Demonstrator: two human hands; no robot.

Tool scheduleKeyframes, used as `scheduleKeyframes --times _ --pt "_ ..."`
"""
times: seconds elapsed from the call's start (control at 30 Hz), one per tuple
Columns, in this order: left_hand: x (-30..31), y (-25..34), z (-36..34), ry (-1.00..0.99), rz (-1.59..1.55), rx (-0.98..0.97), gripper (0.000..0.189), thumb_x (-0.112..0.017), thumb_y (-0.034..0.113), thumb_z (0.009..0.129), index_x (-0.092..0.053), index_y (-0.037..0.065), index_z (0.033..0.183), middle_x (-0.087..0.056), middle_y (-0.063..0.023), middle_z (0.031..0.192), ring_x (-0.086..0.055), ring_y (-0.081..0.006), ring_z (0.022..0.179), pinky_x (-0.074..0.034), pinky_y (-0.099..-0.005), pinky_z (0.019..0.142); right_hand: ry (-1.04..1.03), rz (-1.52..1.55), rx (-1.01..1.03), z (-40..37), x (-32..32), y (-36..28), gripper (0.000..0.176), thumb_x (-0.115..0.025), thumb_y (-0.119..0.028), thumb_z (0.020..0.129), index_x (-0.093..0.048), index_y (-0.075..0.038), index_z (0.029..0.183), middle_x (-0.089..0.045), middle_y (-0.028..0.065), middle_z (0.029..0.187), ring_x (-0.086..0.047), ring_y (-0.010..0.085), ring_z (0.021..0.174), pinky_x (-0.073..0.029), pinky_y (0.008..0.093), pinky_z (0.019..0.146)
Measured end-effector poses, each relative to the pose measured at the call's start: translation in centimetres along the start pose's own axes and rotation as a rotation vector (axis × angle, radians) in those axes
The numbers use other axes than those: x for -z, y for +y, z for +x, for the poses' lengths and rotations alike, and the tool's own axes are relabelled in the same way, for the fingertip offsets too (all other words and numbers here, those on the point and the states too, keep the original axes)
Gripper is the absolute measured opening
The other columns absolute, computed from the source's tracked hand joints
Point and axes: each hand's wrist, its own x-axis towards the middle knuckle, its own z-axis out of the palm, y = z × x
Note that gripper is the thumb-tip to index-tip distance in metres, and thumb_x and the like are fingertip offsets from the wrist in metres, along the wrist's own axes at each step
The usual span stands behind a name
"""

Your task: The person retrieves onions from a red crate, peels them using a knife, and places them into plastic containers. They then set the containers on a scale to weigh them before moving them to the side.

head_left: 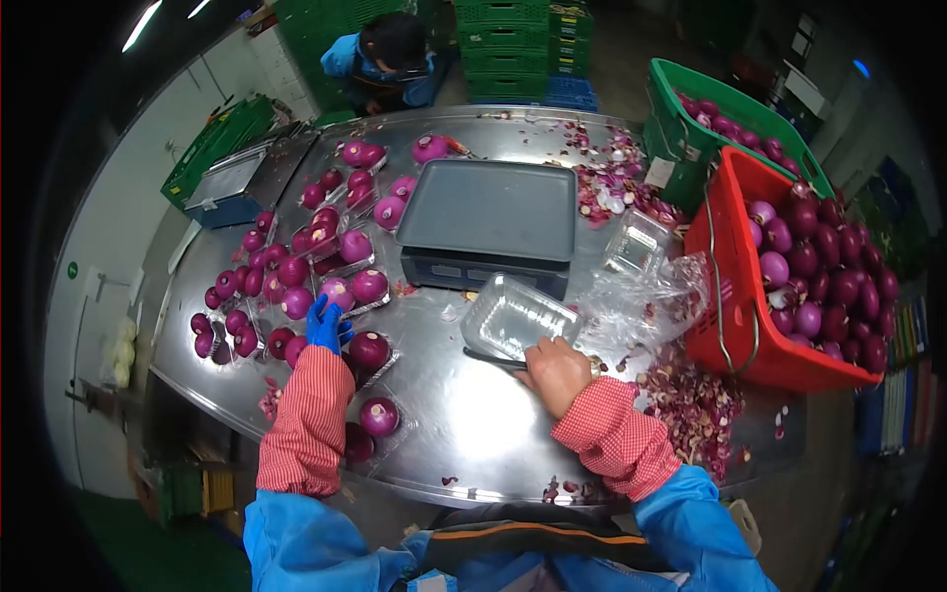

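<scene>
My left hand (327,324), in a blue glove, reaches over the packed red onions (294,271) on the left of the metal table, its fingers apart beside a pale purple onion (338,293). Bare, my right hand (557,373) grips the near right edge of an empty clear plastic tray (518,321). The tray lies just in front of a grey scale (488,212) with a flat platform. Close to my left sleeve are more onions, one of them dark and round (379,416).
A red crate (715,286) full of onions stands at the right, a green crate (676,128) behind it. Clear plastic bags (646,301) and onion skins (691,405) lie near them. Across the metal table (434,365), another person (385,64) bends forward.
</scene>
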Motion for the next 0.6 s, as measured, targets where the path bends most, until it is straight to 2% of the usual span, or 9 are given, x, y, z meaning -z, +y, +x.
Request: scheduleKeyframes --times 0.1,0.27,0.37,0.43,0.5,0.53,0.57,0.6 --pt "-2.0 2.5 -4.1 -0.108 0.070 -0.051 0.051 -0.060 0.030 0.095 -0.041 0.022 0.142 -0.062 -0.0102 0.121 -0.063 -0.0200 0.083 -0.053 -0.0335 0.068 0.109 0.007 0.049 -1.2 0.5 0.7 0.003 -0.062 -0.010 0.074 -0.060 -0.009 0.076 -0.057 0.0050 0.080 -0.060 0.0224 0.081 -0.052 0.0320 0.065" --pt "-7.3 6.9 -9.3 -0.294 0.054 -0.107 0.042 -0.061 0.021 0.093 -0.054 0.014 0.134 -0.068 -0.0076 0.102 -0.061 -0.0142 0.076 -0.052 -0.0289 0.064 0.249 0.139 0.064 -4.0 2.8 2.3 0.009 -0.059 -0.009 0.076 -0.054 -0.010 0.083 -0.053 0.0061 0.081 -0.058 0.0236 0.081 -0.052 0.0339 0.063" --pt "-11.4 9.0 -11.0 -0.391 0.100 -0.198 0.039 -0.061 0.021 0.093 -0.058 0.014 0.131 -0.067 -0.0051 0.104 -0.060 -0.0113 0.073 -0.051 -0.0262 0.066 0.257 0.115 0.081 -7.5 4.7 3.1 0.011 -0.059 -0.011 0.076 -0.054 -0.009 0.086 -0.053 0.0064 0.082 -0.057 0.0235 0.079 -0.052 0.0342 0.061" --pt "-14.1 10.9 -12.4 -0.492 0.150 -0.309 0.040 -0.061 0.025 0.094 -0.057 0.011 0.131 -0.067 -0.0051 0.105 -0.059 -0.0090 0.073 -0.050 -0.0238 0.066 0.273 0.137 0.010 -10.8 6.4 3.0 0.012 -0.059 -0.012 0.075 -0.054 -0.009 0.086 -0.053 0.0059 0.081 -0.058 0.0228 0.078 -0.052 0.0341 0.059" --pt "-17.8 13.2 -15.1 -0.660 0.159 -0.444 0.042 -0.063 0.027 0.094 -0.056 0.009 0.131 -0.067 -0.0056 0.107 -0.060 -0.0095 0.078 -0.049 -0.0241 0.069 0.164 0.148 -0.016 -14.7 6.7 3.7 0.011 -0.059 -0.012 0.076 -0.054 -0.009 0.085 -0.053 0.0055 0.080 -0.058 0.0221 0.077 -0.052 0.0337 0.058" --pt "-20.1 14.3 -16.8 -0.717 0.169 -0.493 0.040 -0.061 0.023 0.095 -0.055 0.007 0.131 -0.065 -0.0078 0.114 -0.062 -0.0120 0.091 -0.049 -0.0246 0.075 0.133 0.161 -0.025 -16.6 6.2 4.1 0.011 -0.059 -0.012 0.076 -0.054 -0.009 0.086 -0.053 0.0056 0.080 -0.059 0.0221 0.078 -0.052 0.0340 0.058" --pt "-22.6 15.6 -19.0 -0.815 0.146 -0.519 0.039 -0.060 0.020 0.096 -0.055 0.006 0.132 -0.064 -0.0082 0.116 -0.062 -0.0130 0.095 -0.049 -0.0252 0.077 0.101 0.176 -0.029 -18.3 5.4 4.7 0.010 -0.058 -0.011 0.076 -0.054 -0.009 0.086 -0.052 0.0056 0.079 -0.059 0.0221 0.078 -0.052 0.0343 0.058" --pt "-25.3 16.8 -21.3 -0.909 0.126 -0.543 0.038 -0.059 0.017 0.096 -0.055 0.006 0.132 -0.063 -0.0086 0.118 -0.061 -0.0140 0.099 -0.049 -0.0257 0.080 0.031 0.166 -0.041 -19.9 4.7 5.1 0.018 -0.063 -0.017 0.077 -0.054 -0.008 0.090 -0.053 0.0065 0.080 -0.060 0.0231 0.080 -0.052 0.0350 0.062"
